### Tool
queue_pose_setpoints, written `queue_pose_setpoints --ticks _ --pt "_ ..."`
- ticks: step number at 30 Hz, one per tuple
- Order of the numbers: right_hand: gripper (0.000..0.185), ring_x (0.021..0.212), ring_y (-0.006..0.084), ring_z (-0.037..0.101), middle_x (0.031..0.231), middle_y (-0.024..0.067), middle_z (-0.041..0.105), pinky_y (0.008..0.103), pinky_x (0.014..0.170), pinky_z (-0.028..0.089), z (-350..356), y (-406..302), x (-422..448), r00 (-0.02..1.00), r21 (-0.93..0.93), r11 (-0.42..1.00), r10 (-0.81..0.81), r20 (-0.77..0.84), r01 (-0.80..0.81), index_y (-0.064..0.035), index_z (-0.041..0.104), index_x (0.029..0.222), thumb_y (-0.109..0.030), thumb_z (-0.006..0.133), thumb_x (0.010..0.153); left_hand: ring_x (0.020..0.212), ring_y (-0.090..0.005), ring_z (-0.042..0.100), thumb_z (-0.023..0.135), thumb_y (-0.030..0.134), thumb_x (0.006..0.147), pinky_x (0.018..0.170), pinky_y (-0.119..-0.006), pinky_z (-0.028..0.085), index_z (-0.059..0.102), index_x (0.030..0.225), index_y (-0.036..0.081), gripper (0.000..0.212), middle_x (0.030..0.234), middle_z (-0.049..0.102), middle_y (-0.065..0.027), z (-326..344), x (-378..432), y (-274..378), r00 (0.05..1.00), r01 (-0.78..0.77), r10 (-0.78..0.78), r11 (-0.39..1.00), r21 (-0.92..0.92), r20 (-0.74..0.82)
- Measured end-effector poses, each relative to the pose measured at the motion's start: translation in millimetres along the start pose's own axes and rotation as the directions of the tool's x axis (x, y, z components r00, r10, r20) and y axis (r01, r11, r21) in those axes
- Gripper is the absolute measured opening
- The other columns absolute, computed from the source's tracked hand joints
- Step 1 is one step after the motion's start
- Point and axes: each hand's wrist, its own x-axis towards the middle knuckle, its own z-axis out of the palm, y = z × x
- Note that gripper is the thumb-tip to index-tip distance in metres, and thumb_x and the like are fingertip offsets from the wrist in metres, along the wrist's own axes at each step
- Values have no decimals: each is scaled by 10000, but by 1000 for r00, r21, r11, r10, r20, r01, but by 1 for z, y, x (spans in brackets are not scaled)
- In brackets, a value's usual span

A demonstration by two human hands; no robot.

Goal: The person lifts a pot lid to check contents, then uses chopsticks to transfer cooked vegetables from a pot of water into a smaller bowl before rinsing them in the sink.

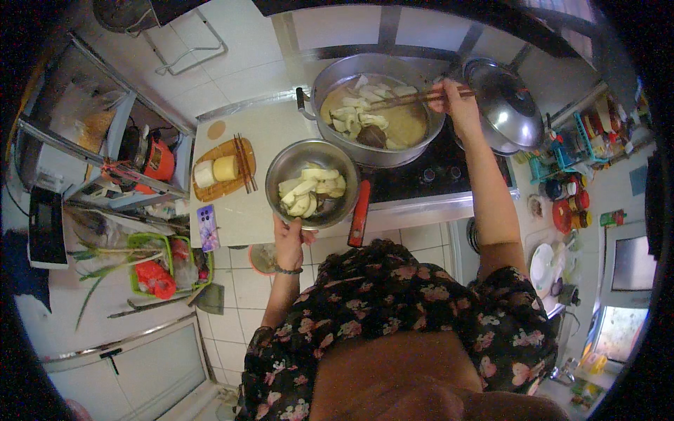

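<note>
My left hand (293,242) grips the near rim of a steel bowl (274,197), which holds pale sliced pieces of food (310,189). With my right hand (456,104) I hold long wooden chopsticks (408,99), their tips among pale pieces in a large metal pot (347,152). The pot stands on the black stove, with yellowish broth (410,121), more pale pieces and a dark brown round lump (372,137) inside. The bowl is just left of the pot and in front of it. Whether it rests on the counter or is held up, I cannot tell.
A red-handled tool (359,213) lies beside the bowl. On the white counter (253,116) are a wooden board (202,150) with two cylindrical pieces and another chopstick pair, and a phone (208,227). A domed metal lid (508,110) stands right of the pot; jars (563,210) are further right.
</note>
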Motion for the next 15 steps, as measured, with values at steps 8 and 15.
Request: queue_pose_setpoints --ticks 8,15 --pt "279 581 186 628 795 119 630 253 526 514 -2 21 -18 957 -149 972 211 200 -184 5 557 988 -241 455 907 429 -142 523 390 40 873 344 -218 384 287 1229 73 372 711 593 -151 -3 -8 4 999 36 -35 998 47 -30" --pt "381 529 201 611 721 155 627 254 495 510 24 54 -4 979 5 985 168 113 -170 60 575 862 -293 441 911 434 -142 522 392 38 874 351 -217 385 277 1235 67 380 721 593 -153 5 -9 12 1000 -12 12 999 49 -5"
